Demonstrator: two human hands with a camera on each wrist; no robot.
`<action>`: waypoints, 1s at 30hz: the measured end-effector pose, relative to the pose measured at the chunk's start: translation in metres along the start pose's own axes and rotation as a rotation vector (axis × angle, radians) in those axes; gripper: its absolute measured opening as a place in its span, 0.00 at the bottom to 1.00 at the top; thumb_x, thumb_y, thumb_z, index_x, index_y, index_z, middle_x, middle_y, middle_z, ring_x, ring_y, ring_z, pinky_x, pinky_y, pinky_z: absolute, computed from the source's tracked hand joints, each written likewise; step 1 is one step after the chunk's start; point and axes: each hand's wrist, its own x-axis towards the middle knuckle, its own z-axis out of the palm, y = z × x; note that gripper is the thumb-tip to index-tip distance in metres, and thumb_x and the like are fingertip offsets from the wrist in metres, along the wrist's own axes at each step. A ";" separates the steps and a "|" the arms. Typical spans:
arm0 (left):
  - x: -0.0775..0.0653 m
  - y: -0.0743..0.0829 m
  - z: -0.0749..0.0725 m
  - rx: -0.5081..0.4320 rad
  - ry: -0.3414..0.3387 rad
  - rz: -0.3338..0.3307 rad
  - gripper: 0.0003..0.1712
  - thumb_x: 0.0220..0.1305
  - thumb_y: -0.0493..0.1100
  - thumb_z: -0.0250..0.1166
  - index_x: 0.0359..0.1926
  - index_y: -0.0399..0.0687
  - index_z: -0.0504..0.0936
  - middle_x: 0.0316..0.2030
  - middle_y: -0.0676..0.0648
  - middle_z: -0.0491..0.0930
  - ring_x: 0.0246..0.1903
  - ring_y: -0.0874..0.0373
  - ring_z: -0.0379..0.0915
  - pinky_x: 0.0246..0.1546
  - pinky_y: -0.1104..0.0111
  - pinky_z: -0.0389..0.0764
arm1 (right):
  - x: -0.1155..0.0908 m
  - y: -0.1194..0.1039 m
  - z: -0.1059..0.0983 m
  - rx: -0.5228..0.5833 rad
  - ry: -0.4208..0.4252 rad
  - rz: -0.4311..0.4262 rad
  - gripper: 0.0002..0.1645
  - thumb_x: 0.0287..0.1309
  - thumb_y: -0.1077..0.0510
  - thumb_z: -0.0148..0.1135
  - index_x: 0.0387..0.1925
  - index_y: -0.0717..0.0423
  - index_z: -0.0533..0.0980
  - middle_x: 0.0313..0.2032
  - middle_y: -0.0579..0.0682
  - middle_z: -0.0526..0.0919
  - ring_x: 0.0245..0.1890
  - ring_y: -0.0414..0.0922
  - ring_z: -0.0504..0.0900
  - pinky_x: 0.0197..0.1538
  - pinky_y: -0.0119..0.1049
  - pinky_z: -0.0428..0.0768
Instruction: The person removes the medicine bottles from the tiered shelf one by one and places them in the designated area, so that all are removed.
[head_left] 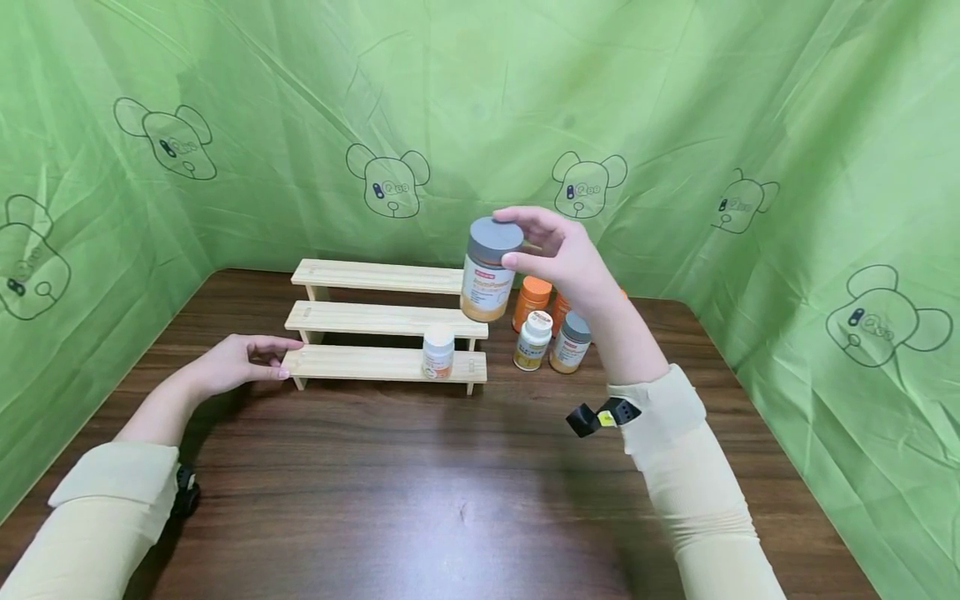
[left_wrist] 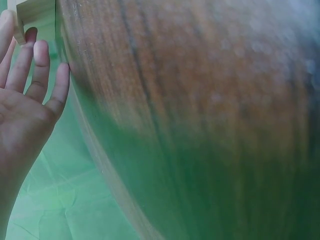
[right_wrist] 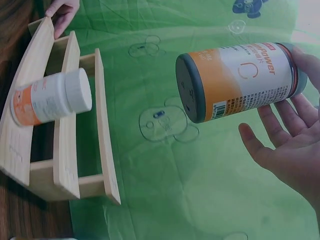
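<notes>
My right hand (head_left: pixel 558 250) grips a large supplement bottle (head_left: pixel 486 287) by its grey lid, thumb in front and fingers around the far side. The bottle is held in the air over the right end of a three-step wooden rack (head_left: pixel 375 362). Its white and orange label and dark base show in the right wrist view. My left hand (head_left: pixel 232 364) pinches the left end of the rack's lowest step between thumb and fingers. A small white bottle (head_left: pixel 438 354) with an orange-marked label stands near the right end of that step.
Right of the rack, on the dark wooden table (head_left: pixel 360 483), stand a white-capped bottle (head_left: pixel 532 342), a grey-lidded bottle (head_left: pixel 572 343) and orange-capped bottles (head_left: pixel 534 293) behind them, partly hidden by my right arm. Green cloth (head_left: pixel 480 100) with bear drawings surrounds the table's back and sides.
</notes>
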 end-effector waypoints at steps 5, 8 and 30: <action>0.001 -0.002 0.001 -0.006 -0.001 0.007 0.32 0.54 0.52 0.70 0.60 0.50 0.76 0.36 0.50 0.83 0.36 0.65 0.75 0.38 0.73 0.71 | -0.012 0.001 -0.015 0.033 0.019 0.014 0.26 0.51 0.68 0.66 0.54 0.54 0.76 0.54 0.50 0.78 0.54 0.48 0.75 0.54 0.40 0.74; 0.001 -0.004 0.002 -0.009 -0.005 0.012 0.32 0.55 0.52 0.70 0.60 0.49 0.76 0.36 0.50 0.83 0.36 0.65 0.75 0.38 0.74 0.71 | -0.020 0.003 -0.023 0.029 0.039 0.017 0.25 0.51 0.68 0.65 0.54 0.54 0.76 0.53 0.50 0.78 0.54 0.48 0.75 0.53 0.38 0.74; 0.000 0.002 0.000 0.002 -0.002 0.019 0.31 0.55 0.51 0.70 0.60 0.47 0.75 0.36 0.49 0.82 0.36 0.65 0.75 0.37 0.74 0.72 | -0.075 0.021 -0.079 0.073 0.070 -0.039 0.27 0.53 0.76 0.58 0.55 0.61 0.74 0.51 0.50 0.80 0.50 0.44 0.77 0.49 0.33 0.77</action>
